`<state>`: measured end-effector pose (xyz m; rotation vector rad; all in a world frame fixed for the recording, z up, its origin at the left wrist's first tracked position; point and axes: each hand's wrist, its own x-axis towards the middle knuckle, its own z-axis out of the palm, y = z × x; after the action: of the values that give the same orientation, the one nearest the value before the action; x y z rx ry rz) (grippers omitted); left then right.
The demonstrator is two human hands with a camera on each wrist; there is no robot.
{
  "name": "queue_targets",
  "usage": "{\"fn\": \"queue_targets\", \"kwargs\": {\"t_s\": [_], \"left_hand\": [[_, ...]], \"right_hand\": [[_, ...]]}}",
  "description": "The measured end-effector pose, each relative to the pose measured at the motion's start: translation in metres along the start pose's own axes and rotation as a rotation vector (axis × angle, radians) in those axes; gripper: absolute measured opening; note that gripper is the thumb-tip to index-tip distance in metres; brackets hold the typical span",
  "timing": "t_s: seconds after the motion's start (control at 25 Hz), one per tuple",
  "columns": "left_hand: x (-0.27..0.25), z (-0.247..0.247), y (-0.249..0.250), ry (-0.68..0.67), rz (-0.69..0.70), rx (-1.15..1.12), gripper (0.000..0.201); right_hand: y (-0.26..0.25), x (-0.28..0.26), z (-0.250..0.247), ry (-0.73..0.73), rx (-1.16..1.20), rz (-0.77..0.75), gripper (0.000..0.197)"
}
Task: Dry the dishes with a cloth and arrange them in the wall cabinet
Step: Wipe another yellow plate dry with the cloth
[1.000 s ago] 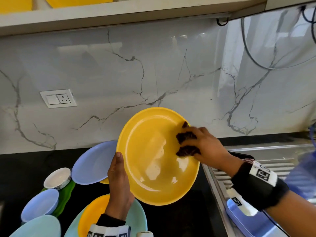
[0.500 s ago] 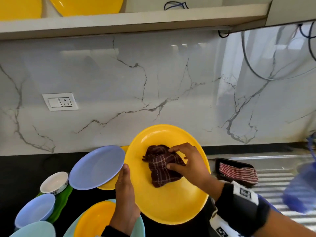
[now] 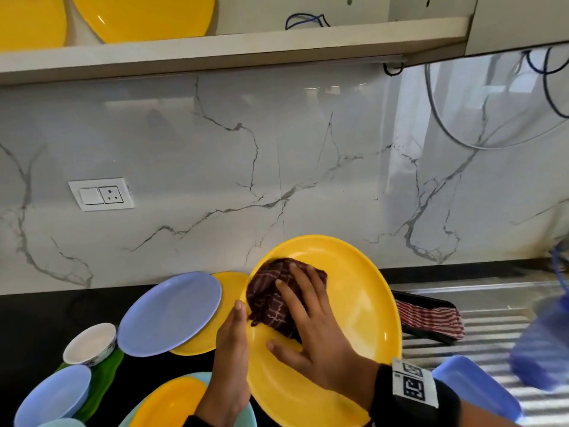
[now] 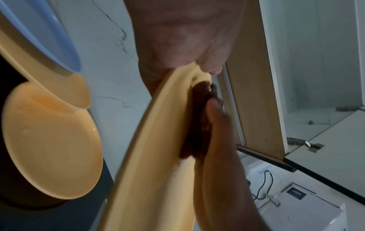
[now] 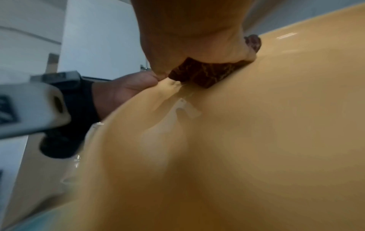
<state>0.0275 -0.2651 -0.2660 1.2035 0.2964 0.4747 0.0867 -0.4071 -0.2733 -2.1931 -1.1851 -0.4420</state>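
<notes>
A large yellow plate [image 3: 354, 303] is held tilted above the black counter. My left hand [image 3: 232, 349] grips its left rim, thumb on the face and fingers hidden behind. My right hand [image 3: 308, 322] lies flat with spread fingers on a dark maroon checked cloth [image 3: 268, 297], pressing it against the plate's upper left face. The left wrist view shows the plate [image 4: 158, 156] edge-on with the cloth [image 4: 197, 125] against it. In the right wrist view the cloth [image 5: 201, 73] sits bunched under my palm on the plate [image 5: 256, 140]. Two yellow plates [image 3: 138, 13] stand in the wall cabinet above.
On the counter at left lie a lilac plate [image 3: 169, 312] over a yellow one, a white bowl [image 3: 90, 343], lilac bowls [image 3: 52, 392] and a yellow plate on a teal one [image 3: 166, 405]. A striped cloth in a black tray [image 3: 428, 315] and a blue container [image 3: 474, 389] sit by the steel drainer.
The right hand has slid the cloth from the plate's right side across to its upper left and flattened onto it. The plate has tipped lower and shifted right; the view has tilted up.
</notes>
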Motion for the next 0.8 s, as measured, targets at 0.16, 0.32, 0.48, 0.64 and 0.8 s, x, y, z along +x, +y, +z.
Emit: {"fn": "queue_targets", "kwargs": {"t_s": [0.16,0.32,0.48,0.64,0.8], "left_hand": [[-0.007,0.004,0.012,-0.041,-0.190,-0.186,0.076],[-0.011,0.003,0.015,-0.030,-0.179,-0.119,0.052],[-0.009,0.002,0.019,0.003,0.087,0.083,0.070],[-0.008,0.000,0.023,-0.005,0.144,0.085,0.067],[-0.010,0.000,0.028,-0.049,0.160,0.112,0.041]], "right_hand": [[-0.002,0.016,-0.007,-0.093,0.111,-0.280,0.040],[0.011,-0.020,0.009,-0.182,0.052,-0.550,0.018],[0.054,-0.069,0.022,-0.235,-0.262,-0.657,0.006],[0.108,-0.068,-0.007,-0.323,-0.465,-0.531,0.031],[0.136,-0.018,-0.036,-0.090,-0.468,-0.317,0.024]]}}
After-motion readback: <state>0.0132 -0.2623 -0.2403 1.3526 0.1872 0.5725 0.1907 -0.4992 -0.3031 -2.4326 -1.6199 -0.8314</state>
